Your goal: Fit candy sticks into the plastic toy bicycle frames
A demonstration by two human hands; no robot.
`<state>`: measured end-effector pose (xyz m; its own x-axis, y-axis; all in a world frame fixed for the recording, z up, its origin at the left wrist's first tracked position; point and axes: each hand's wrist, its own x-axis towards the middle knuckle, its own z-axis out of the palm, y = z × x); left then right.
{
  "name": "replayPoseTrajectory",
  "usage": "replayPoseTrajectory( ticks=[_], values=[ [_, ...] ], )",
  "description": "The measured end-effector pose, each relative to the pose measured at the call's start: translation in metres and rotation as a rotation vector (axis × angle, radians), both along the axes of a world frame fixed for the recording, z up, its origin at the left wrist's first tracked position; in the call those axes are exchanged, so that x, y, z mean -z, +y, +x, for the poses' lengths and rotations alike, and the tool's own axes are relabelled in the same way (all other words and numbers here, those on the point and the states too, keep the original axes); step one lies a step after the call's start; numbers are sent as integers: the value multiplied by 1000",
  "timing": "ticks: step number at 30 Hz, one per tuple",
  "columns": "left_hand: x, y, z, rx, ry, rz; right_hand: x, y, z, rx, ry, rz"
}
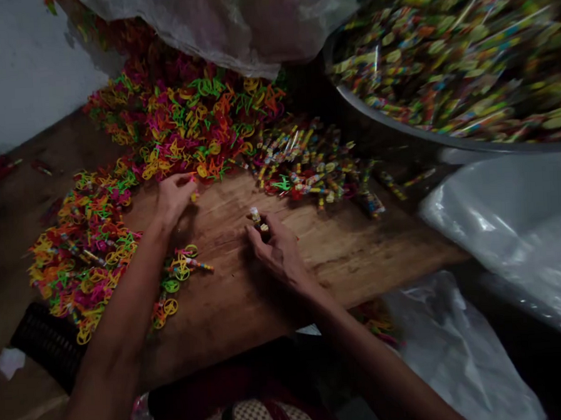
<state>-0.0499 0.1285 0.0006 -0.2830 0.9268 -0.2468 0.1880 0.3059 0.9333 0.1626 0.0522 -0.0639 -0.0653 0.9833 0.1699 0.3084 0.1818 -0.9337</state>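
Note:
My left hand is over the wooden board, its fingertips pinched on a small pink-and-yellow plastic piece at the near edge of a colourful heap. To its right, my right hand has its fingers curled round small tubes with patterned wraps; their pale ends stick out between thumb and fingers. How many it holds is hidden. Beyond it lies a pile of similar tubes. Bright plastic pieces, some ring-shaped, form a large heap at the back and another heap beside my left forearm.
A large metal basin full of blurred, colourful tubes stands at the back right. A whitish sack overhangs the back heap. Clear plastic bags lie right of the wooden board. A black object is at the left.

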Motion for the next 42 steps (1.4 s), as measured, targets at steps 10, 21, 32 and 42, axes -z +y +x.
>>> replayPoseTrajectory(
  ticks=[10,21,32,42],
  values=[
    [-10,-87,51,47,-638,-251,-29,1,-6,-37,423,-480],
    [-10,-108,79,94,-598,-212,-31,-5,7,-100,693,-617],
    [-6,-109,72,-36,-609,-346,-19,-28,24,-155,98,-27],
    [-5,-117,69,-14,-714,-356,-16,-33,34,-207,140,210]
  ],
)
